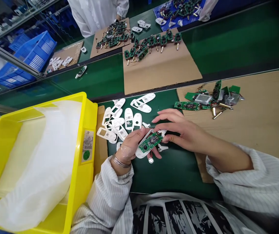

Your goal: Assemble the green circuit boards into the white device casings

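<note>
My left hand point(129, 146) grips a white plastic shell point(141, 152) from below, with a green circuit board point(151, 141) lying in it. My right hand point(178, 130) comes in from the right, its fingertips and thumb pinching the far end of the board and shell. A small round metal disc point(150, 160) dangles on thin wires under the board. Several white plastic shell parts point(119, 117) lie in a loose heap left of my hands on a green work mat point(178, 175). A small white plastic piece point(162, 148) lies just under my right hand.
A yellow bin point(90, 130) lined with a white plastic bag stands at my left. On cardboard at the right lies a pile of circuit boards with metal pins point(207, 100). Beyond a green conveyor belt point(100, 78), boards sit on cardboard sheets, a co-worker in white point(97, 16) stands opposite, and blue crates point(35, 52) are stacked.
</note>
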### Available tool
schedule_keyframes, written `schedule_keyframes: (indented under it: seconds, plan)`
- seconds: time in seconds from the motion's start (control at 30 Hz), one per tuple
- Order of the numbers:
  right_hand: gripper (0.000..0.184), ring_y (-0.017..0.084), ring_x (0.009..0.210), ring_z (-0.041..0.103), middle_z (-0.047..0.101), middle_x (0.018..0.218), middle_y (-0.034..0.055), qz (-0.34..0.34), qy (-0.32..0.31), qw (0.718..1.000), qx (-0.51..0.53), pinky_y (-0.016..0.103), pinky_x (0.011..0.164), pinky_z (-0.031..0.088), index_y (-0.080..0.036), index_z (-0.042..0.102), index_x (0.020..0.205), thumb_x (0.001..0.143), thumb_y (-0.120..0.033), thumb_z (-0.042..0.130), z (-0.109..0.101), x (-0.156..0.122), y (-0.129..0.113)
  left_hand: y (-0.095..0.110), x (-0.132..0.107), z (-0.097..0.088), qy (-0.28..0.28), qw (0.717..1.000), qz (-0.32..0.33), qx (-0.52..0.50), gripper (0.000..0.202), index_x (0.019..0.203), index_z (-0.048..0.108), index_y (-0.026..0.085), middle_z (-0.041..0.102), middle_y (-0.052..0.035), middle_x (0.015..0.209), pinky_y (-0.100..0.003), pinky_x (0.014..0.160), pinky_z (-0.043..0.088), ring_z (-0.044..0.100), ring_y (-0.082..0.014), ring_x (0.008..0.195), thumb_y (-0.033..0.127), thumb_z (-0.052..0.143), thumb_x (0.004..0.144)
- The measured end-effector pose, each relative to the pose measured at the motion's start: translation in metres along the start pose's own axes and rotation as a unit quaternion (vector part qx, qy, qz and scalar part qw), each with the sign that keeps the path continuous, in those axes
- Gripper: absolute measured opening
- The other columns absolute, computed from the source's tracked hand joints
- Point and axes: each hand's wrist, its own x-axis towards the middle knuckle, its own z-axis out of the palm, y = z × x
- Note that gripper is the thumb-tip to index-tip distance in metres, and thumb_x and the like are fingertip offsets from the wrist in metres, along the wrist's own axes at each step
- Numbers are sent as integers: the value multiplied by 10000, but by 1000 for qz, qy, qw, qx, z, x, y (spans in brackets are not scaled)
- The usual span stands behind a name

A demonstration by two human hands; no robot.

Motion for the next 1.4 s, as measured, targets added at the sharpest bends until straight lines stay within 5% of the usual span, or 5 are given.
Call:
schedule_keyframes:
  seconds: [0.27, 0.43, 0.77, 1.0, 1.4]
  plan:
    - [206, 297, 1282, 421, 589, 1242, 95, -29, -8, 999, -33, 493, 1055, 398, -223, 683, 1097, 916, -208, 584, -2, 0, 3, -1, 0, 0, -26, 1000, -5, 12, 565, 1108, 673, 148, 730, -150, 1018, -219, 363, 469, 696, -189, 559, 631, 491, 877]
    - [225, 298, 1280, 429, 594, 1233, 105, -51, -4, 997, -52, 491, 1043, 415, -207, 682, 1115, 921, -185, 569, 0, -1, 5, -3, 3, -2, -52, 998, 20, 4, 636, 1208, 591, 54, 717, -105, 703, -196, 331, 444, 658, -184, 471, 597, 505, 888]
    - [292, 211, 1118, 597, 639, 1239, 50, -20, 12, 1000, 9, 370, 924, 521, -267, 651, 1218, 956, -208, 538, -2, 0, -1, -11, 5, 3, -16, 986, 118, 117, 388, 1185, 574, 142, 689, -82, 833, -209, 466, 515, 717, -197, 691, 431, 537, 928]
    - [336, 188, 925, 680, 676, 1083, 72, 146, 118, 975, 116, 274, 738, 609, -198, 639, 1131, 820, -282, 732, 5, 3, -23, -14, 5, 2, 131, 813, 413, 389, 297, 1165, 655, 231, 661, -65, 1002, -308, 832, 500, 606, -167, 924, 187, 610, 875]
    - [108, 181, 883, 657, 691, 945, 79, -55, 203, 975, 72, 331, 796, 563, -207, 628, 996, 920, -282, 630, 20, 0, -52, -20, -5, 14, 183, 739, 555, 336, 228, 1024, 659, 180, 527, -64, 969, -295, 699, 566, 593, -161, 881, 320, 665, 845]
